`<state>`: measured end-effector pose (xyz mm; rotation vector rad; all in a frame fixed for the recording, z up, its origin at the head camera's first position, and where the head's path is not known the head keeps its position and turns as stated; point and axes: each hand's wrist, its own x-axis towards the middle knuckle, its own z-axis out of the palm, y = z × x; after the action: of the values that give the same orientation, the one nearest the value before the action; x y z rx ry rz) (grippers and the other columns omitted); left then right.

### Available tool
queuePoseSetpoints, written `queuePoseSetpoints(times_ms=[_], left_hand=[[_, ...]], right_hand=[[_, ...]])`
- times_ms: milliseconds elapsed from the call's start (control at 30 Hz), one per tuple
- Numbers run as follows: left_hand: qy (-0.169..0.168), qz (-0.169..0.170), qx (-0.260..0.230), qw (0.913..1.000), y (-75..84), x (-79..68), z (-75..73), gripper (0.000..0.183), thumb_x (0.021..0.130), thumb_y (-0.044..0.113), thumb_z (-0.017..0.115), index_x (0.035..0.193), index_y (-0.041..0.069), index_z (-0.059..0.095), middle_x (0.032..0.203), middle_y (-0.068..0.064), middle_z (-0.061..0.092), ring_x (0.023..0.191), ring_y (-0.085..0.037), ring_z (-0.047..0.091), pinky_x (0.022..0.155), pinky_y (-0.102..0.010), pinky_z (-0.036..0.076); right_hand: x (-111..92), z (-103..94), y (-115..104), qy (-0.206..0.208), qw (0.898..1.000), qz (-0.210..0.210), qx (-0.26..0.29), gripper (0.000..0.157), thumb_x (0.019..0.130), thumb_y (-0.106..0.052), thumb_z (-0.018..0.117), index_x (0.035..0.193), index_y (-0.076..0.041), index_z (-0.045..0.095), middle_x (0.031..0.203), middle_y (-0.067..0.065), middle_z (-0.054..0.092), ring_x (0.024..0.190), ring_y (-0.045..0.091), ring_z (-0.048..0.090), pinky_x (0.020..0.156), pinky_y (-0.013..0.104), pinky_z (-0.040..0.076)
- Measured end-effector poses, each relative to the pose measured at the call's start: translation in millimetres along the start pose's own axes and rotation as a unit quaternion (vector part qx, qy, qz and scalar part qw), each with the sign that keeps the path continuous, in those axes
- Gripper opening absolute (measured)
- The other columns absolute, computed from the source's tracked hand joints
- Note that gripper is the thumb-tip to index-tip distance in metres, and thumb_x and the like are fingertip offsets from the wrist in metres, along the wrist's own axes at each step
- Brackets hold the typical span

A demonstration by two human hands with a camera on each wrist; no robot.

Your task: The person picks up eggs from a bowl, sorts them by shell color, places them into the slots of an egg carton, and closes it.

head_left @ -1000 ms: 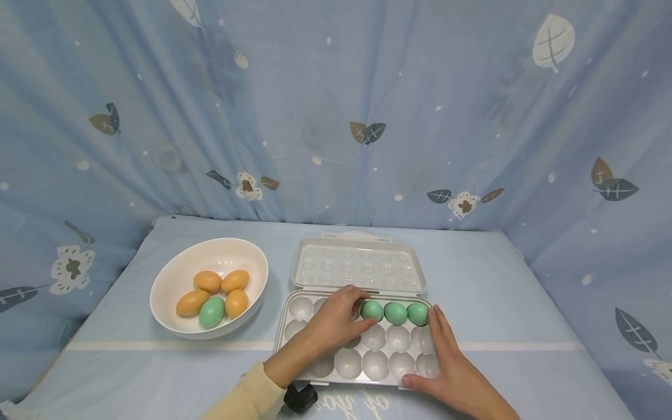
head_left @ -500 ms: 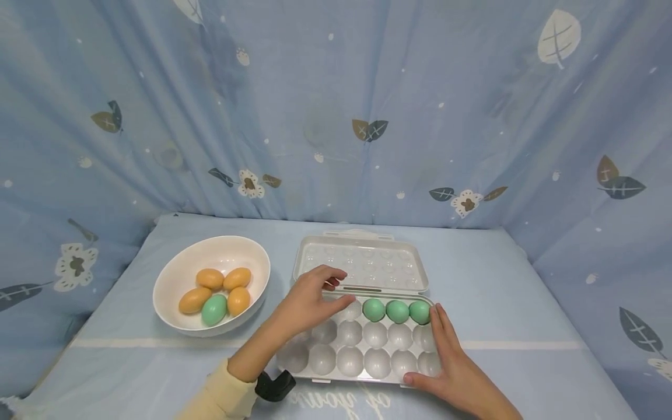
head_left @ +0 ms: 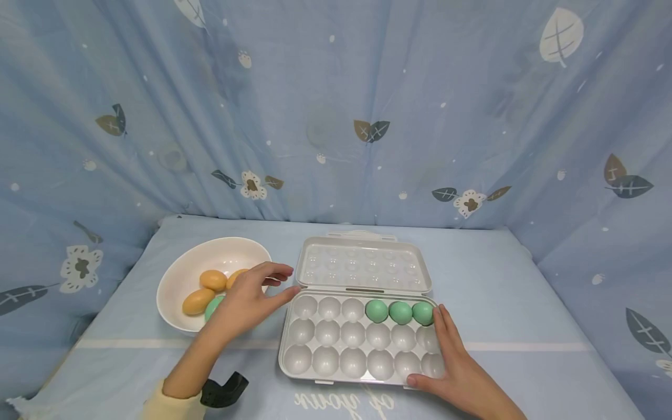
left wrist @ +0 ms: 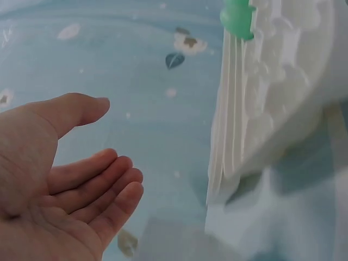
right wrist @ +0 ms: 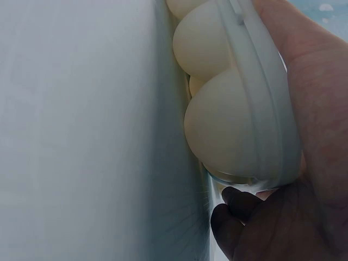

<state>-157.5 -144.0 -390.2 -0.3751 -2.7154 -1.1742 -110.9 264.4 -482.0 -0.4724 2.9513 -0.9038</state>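
Left of the egg tray (head_left: 354, 333), hovering with the left hand (head_left: 249, 303) spread and holding nothing, pointing away from the nearby eggs (head_left: 198, 301) in the bowl (head_left: 175, 280) farther left; at the tray's right end, holding with the right hand (head_left: 458, 373).

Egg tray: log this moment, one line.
left hand: empty, near bowl; right hand: touching egg tray; lid: open; back row: three green eggs; bowl: orange eggs, green egg

We look into a cloth-lined booth (head_left: 569, 239), its wider room hidden: blue curtains (head_left: 315, 105) printed with leaves (head_left: 361, 129) and flowers (head_left: 469, 204) hang behind and beside a counter (head_left: 488, 291) spread with pale blue, lettered fabric (head_left: 499, 373).
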Motion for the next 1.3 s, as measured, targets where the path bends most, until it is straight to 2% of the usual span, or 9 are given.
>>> queuePoseSetpoints(times_ms=[167,233,433,567,733,933,1033,1300], left_hand=[[0.006,-0.020,0.003,0.9998,-12.4,-9.0,-20.7,0.044,0.094,0.036,0.078,0.127,0.008,0.068,0.123,-0.007,0.071,0.111,-0.029,0.070,0.098,-0.046,0.058],[0.001,-0.032,0.009,0.9994,-16.8,-11.3,-30.8,0.049,0.094,0.040,0.076,0.129,0.007,0.066,0.126,-0.009,0.070,0.114,-0.031,0.069,0.099,-0.048,0.057],[-0.031,-0.073,0.047,0.9958,-36.4,-13.7,-60.1,0.059,0.096,0.047,0.072,0.133,0.002,0.063,0.131,-0.016,0.067,0.118,-0.036,0.066,0.099,-0.052,0.057],[-0.049,-0.097,0.058,0.9924,-51.8,-13.7,-72.0,0.060,0.096,0.047,0.072,0.133,0.001,0.064,0.128,-0.015,0.068,0.115,-0.034,0.067,0.097,-0.050,0.058],[-0.082,-0.110,0.061,0.9886,-63.6,-14.4,-84.1,0.060,0.096,0.047,0.072,0.131,-0.001,0.066,0.120,-0.012,0.071,0.110,-0.030,0.067,0.092,-0.046,0.059],[-0.129,-0.125,0.066,0.9815,-71.6,-16.5,-90.8,0.054,0.095,0.043,0.074,0.126,-0.001,0.068,0.114,-0.008,0.071,0.104,-0.024,0.064,0.086,-0.037,0.057],[-0.150,-0.123,0.073,0.9782,-73.9,-16.9,-90.7,0.054,0.094,0.042,0.075,0.123,-0.003,0.068,0.111,-0.008,0.070,0.099,-0.021,0.061,0.084,-0.036,0.055],[-0.169,-0.113,0.065,0.9770,-73.2,-17.7,-81.3,0.050,0.092,0.039,0.078,0.120,-0.002,0.070,0.104,-0.003,0.069,0.094,-0.017,0.062,0.081,-0.034,0.055]], right_hand=[[0.5,-0.7,-1.4,0.000,1.000,-0.001,-0.002,0.134,0.077,-0.065,0.082,0.166,-0.019,-0.007,0.174,0.012,-0.002,0.149,0.042,0.030,0.105,0.063,0.046],[0.6,-0.7,-1.7,0.001,1.000,0.000,-0.003,0.134,0.077,-0.065,0.082,0.167,-0.019,-0.006,0.174,0.011,-0.002,0.150,0.042,0.030,0.106,0.063,0.046],[0.9,-0.1,-0.9,-0.002,1.000,0.001,0.000,0.134,0.077,-0.065,0.082,0.166,-0.020,-0.007,0.174,0.010,-0.003,0.150,0.042,0.029,0.106,0.064,0.046],[1.0,0.1,0.4,-0.013,1.000,0.009,0.010,0.134,0.078,-0.064,0.082,0.166,-0.021,-0.009,0.174,0.011,-0.006,0.151,0.046,0.026,0.106,0.066,0.045],[0.6,0.1,1.1,-0.023,0.999,0.019,0.014,0.134,0.078,-0.064,0.081,0.166,-0.021,-0.010,0.173,0.013,-0.007,0.151,0.048,0.023,0.106,0.068,0.044],[0.1,-0.9,0.8,-0.028,0.999,0.024,0.017,0.134,0.079,-0.063,0.081,0.166,-0.023,-0.012,0.173,0.013,-0.007,0.152,0.049,0.021,0.106,0.069,0.043],[0.1,-1.1,0.6,-0.026,0.999,0.022,0.016,0.134,0.078,-0.063,0.082,0.166,-0.023,-0.012,0.173,0.013,-0.007,0.152,0.048,0.022,0.106,0.068,0.043],[0.1,-0.6,-0.6,-0.021,1.000,0.015,0.012,0.134,0.078,-0.063,0.083,0.166,-0.022,-0.010,0.173,0.013,-0.005,0.151,0.048,0.023,0.107,0.067,0.043]])
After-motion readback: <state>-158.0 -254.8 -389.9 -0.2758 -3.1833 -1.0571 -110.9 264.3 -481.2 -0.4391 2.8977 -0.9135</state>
